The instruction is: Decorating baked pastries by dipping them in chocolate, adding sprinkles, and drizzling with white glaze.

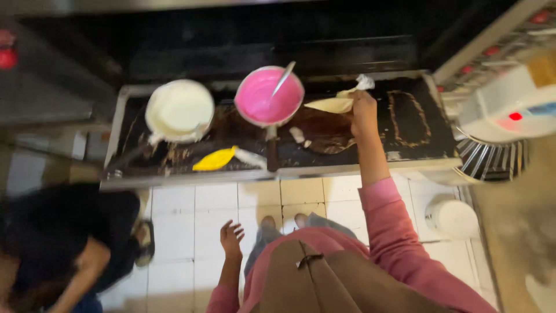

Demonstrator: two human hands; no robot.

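My right hand (364, 111) is stretched out over a dark, smeared tray (417, 148) and grips a cream-filled piping bag (339, 101) by its twisted end. The bag's tip points left, toward a bowl of pink cream (268, 99) with a spoon (283, 78) standing in it. My left hand (231, 238) hangs low over the white floor tiles, fingers spread, holding nothing. A bowl of white cream (179, 110) stands at the tray's left. A yellow piping bag (217, 159) lies near the front edge.
Another person in dark clothes (63, 243) crouches at the lower left. A white appliance with a red light (509, 110) and a ribbed metal part (489, 159) stand to the right. A white round container (453, 218) sits on the tiled floor.
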